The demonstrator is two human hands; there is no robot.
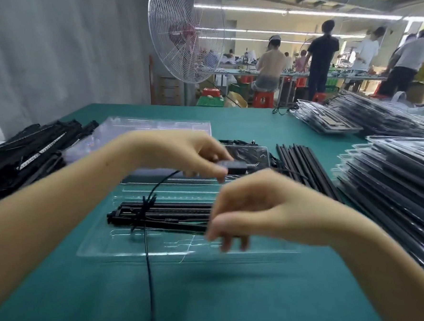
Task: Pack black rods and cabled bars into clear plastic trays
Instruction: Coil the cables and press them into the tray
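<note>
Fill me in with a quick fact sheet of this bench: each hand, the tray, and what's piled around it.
left hand: pinches a small black box on a cable
right hand: fingers curled over the tray's right end; blurred, grip unclear
tray: clear, on the green table, holds tied black bars
rods: loose, right of the tray
filled trays: stacked at right
empty trays: behind the left hand
</note>
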